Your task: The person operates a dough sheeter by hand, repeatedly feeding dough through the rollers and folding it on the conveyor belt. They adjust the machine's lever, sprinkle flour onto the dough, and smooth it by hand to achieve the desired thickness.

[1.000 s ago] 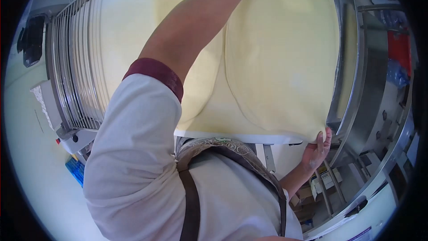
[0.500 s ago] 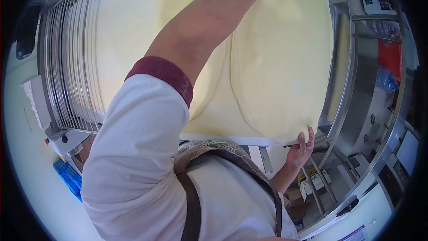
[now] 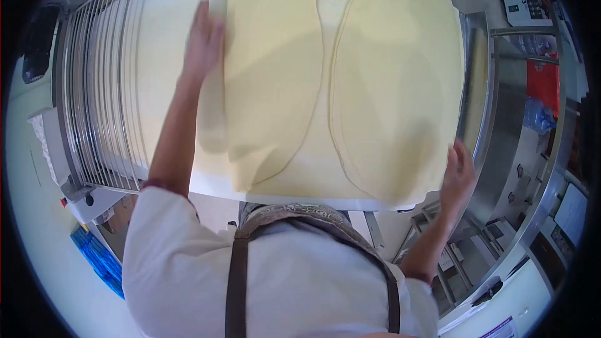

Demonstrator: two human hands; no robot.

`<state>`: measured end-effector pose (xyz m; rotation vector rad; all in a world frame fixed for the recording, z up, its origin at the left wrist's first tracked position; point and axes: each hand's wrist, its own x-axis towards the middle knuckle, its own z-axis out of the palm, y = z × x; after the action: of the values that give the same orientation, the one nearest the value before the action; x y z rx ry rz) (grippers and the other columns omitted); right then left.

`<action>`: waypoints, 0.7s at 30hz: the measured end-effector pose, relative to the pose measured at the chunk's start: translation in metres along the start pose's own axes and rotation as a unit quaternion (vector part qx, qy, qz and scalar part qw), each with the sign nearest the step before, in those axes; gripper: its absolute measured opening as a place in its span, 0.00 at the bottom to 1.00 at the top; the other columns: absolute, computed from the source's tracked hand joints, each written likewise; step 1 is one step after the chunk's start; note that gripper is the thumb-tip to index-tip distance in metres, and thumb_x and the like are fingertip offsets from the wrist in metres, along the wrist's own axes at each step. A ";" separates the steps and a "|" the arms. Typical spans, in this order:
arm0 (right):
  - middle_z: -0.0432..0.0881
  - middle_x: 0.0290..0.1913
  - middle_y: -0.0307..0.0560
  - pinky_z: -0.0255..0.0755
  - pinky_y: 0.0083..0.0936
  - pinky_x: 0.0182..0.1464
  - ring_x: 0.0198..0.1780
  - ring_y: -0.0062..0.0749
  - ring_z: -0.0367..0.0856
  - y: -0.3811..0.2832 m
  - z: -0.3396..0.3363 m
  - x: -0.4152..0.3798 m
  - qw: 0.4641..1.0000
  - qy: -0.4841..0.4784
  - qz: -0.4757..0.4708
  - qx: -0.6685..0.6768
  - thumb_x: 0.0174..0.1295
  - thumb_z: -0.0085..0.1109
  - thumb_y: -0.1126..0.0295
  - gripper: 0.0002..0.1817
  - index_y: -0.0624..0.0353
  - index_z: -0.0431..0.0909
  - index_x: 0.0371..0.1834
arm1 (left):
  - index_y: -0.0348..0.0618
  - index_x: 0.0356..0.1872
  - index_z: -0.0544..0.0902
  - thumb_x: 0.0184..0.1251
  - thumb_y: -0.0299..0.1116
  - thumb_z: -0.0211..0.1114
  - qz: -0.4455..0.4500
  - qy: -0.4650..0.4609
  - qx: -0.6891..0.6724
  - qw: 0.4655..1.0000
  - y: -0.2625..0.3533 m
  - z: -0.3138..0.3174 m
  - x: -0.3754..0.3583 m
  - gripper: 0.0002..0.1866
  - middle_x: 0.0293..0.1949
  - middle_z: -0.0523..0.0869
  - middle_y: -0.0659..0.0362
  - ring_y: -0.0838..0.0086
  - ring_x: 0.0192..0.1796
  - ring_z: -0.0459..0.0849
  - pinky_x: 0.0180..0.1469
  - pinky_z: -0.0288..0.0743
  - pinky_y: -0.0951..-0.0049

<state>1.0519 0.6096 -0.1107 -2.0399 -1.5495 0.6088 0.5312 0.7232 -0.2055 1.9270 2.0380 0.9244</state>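
Note:
Two wide, thin, pale-yellow sheets of dough lie side by side on a white belt surface. The left dough sheet (image 3: pixel 272 75) has a straight left edge and a rounded right one. The right dough sheet (image 3: pixel 400 81) shows a layered, curved left edge. My left hand (image 3: pixel 203 44), blurred by motion, is just left of the left sheet's straight edge, fingers stretched out and holding nothing. Close beside the right sheet's lower right edge, my right hand (image 3: pixel 459 178) has its fingers apart with nothing visible in them.
A metal wire guard (image 3: pixel 100 87) stands at the belt's left end. Along the right runs a metal trough (image 3: pixel 476 87), with steel rails (image 3: pixel 526 31) beyond it. A blue plastic bundle (image 3: pixel 97 260) is at the lower left. My apron (image 3: pixel 294 213) is close to the front edge.
My left arm has swung back from across the sheets to the left. My right hand has let go of the right sheet's lower corner and moved outward and up.

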 end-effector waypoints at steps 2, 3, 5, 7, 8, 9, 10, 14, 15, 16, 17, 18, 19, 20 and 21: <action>0.74 0.59 0.55 0.66 0.37 0.64 0.61 0.46 0.73 -0.053 0.052 0.027 0.986 -0.073 -0.153 0.013 0.61 0.60 0.75 0.22 0.60 0.73 0.60 | 0.30 0.72 0.53 0.74 0.43 0.47 -0.002 -0.111 0.039 0.993 0.014 -0.002 -0.050 0.33 0.73 0.53 0.40 0.53 0.76 0.51 0.75 0.43 0.60; 0.67 0.65 0.60 0.56 0.42 0.69 0.68 0.52 0.62 -0.068 0.089 0.036 0.968 -0.102 -0.229 -0.008 0.59 0.62 0.71 0.29 0.58 0.67 0.65 | 0.30 0.72 0.52 0.74 0.43 0.46 -0.002 -0.107 0.037 0.994 0.026 -0.003 -0.060 0.34 0.73 0.53 0.41 0.54 0.76 0.50 0.75 0.42 0.59; 0.57 0.69 0.71 0.42 0.51 0.73 0.73 0.64 0.48 -0.121 0.155 0.050 0.924 -0.130 -0.336 -0.129 0.61 0.61 0.56 0.39 0.58 0.56 0.72 | 0.31 0.72 0.49 0.75 0.44 0.45 -0.002 -0.097 0.030 0.995 0.051 0.002 -0.069 0.35 0.74 0.52 0.41 0.55 0.77 0.48 0.76 0.39 0.58; 0.58 0.68 0.73 0.38 0.54 0.73 0.73 0.67 0.46 -0.159 0.210 0.072 0.915 -0.083 -0.362 -0.158 0.61 0.59 0.52 0.42 0.60 0.54 0.73 | 0.31 0.73 0.48 0.75 0.46 0.44 -0.016 -0.092 0.029 0.995 0.051 0.007 -0.072 0.35 0.74 0.51 0.41 0.56 0.77 0.48 0.76 0.38 0.58; 0.59 0.67 0.72 0.42 0.53 0.73 0.72 0.66 0.50 -0.172 0.234 0.085 0.922 -0.053 -0.357 -0.140 0.61 0.60 0.55 0.40 0.62 0.55 0.72 | 0.31 0.73 0.47 0.75 0.46 0.44 -0.021 -0.090 0.031 0.995 0.051 0.007 -0.070 0.36 0.74 0.51 0.41 0.56 0.77 0.49 0.76 0.38 0.58; 0.61 0.67 0.71 0.46 0.52 0.72 0.71 0.65 0.55 -0.182 0.254 0.098 0.928 -0.025 -0.352 -0.122 0.60 0.61 0.58 0.39 0.63 0.56 0.71 | 0.31 0.73 0.48 0.75 0.46 0.44 -0.032 -0.093 0.027 0.995 0.054 0.005 -0.068 0.36 0.74 0.52 0.41 0.56 0.77 0.49 0.76 0.38 0.58; 0.62 0.66 0.69 0.50 0.49 0.70 0.69 0.62 0.59 -0.188 0.269 0.115 0.939 -0.059 -0.337 0.006 0.60 0.61 0.60 0.37 0.62 0.57 0.69 | 0.31 0.73 0.48 0.75 0.46 0.44 -0.032 -0.089 0.016 0.995 0.053 0.005 -0.063 0.35 0.74 0.52 0.41 0.55 0.77 0.49 0.76 0.39 0.58; 0.70 0.62 0.61 0.63 0.38 0.64 0.60 0.50 0.72 -0.202 0.259 0.137 0.902 -0.180 -0.108 0.378 0.57 0.62 0.69 0.27 0.60 0.68 0.61 | 0.31 0.73 0.48 0.76 0.45 0.43 -0.030 -0.083 0.004 0.996 0.041 0.010 -0.033 0.34 0.73 0.53 0.41 0.52 0.76 0.49 0.75 0.40 0.58; 0.73 0.60 0.59 0.65 0.35 0.62 0.57 0.47 0.75 -0.205 0.248 0.135 0.879 -0.201 -0.017 0.432 0.56 0.62 0.71 0.24 0.60 0.71 0.57 | 0.30 0.73 0.49 0.76 0.45 0.43 -0.028 -0.080 0.009 0.996 0.038 0.012 -0.026 0.34 0.73 0.53 0.41 0.52 0.76 0.49 0.75 0.41 0.58; 0.75 0.56 0.54 0.66 0.31 0.59 0.55 0.41 0.75 -0.201 0.244 0.131 0.896 -0.249 -0.088 0.357 0.56 0.63 0.72 0.21 0.59 0.74 0.55 | 0.30 0.72 0.49 0.75 0.46 0.43 -0.027 -0.072 0.011 0.997 0.036 0.013 -0.022 0.35 0.73 0.53 0.41 0.53 0.76 0.49 0.75 0.41 0.57; 0.77 0.52 0.50 0.67 0.27 0.56 0.52 0.34 0.75 -0.198 0.238 0.126 0.902 -0.293 -0.158 0.276 0.55 0.63 0.73 0.19 0.59 0.76 0.52 | 0.30 0.72 0.50 0.75 0.48 0.43 -0.025 -0.064 0.012 0.998 0.036 0.017 -0.019 0.35 0.73 0.52 0.41 0.54 0.76 0.49 0.75 0.42 0.57; 0.80 0.48 0.45 0.68 0.23 0.53 0.50 0.28 0.75 -0.194 0.230 0.123 0.896 -0.332 -0.223 0.192 0.55 0.63 0.73 0.17 0.58 0.79 0.49 | 0.30 0.72 0.51 0.75 0.49 0.43 -0.022 -0.057 0.013 0.998 0.039 0.022 -0.018 0.36 0.74 0.52 0.41 0.55 0.77 0.49 0.75 0.43 0.57; 0.79 0.41 0.39 0.68 0.20 0.46 0.43 0.22 0.74 -0.195 0.225 0.120 0.904 -0.336 -0.237 0.117 0.54 0.64 0.74 0.13 0.59 0.81 0.44 | 0.30 0.72 0.50 0.75 0.48 0.43 -0.019 -0.055 0.020 0.998 0.043 0.026 -0.018 0.36 0.74 0.52 0.41 0.54 0.77 0.49 0.75 0.43 0.57; 0.79 0.39 0.38 0.68 0.19 0.45 0.41 0.21 0.73 -0.193 0.218 0.124 0.899 -0.362 -0.202 0.139 0.54 0.64 0.74 0.13 0.59 0.81 0.44 | 0.30 0.72 0.50 0.75 0.48 0.43 -0.016 -0.053 0.029 0.998 0.047 0.030 -0.017 0.35 0.74 0.52 0.42 0.53 0.76 0.49 0.75 0.43 0.57; 0.78 0.37 0.37 0.67 0.19 0.43 0.39 0.20 0.72 -0.189 0.211 0.129 0.892 -0.387 -0.168 0.163 0.54 0.64 0.74 0.13 0.59 0.81 0.44 | 0.30 0.72 0.49 0.75 0.47 0.42 -0.013 -0.051 0.039 0.998 0.051 0.031 -0.017 0.35 0.74 0.51 0.43 0.52 0.76 0.48 0.75 0.43 0.57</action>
<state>0.8127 0.8027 -0.1607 -1.2716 -1.9804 1.5404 0.5922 0.7150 -0.2066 1.9383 2.0644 0.7354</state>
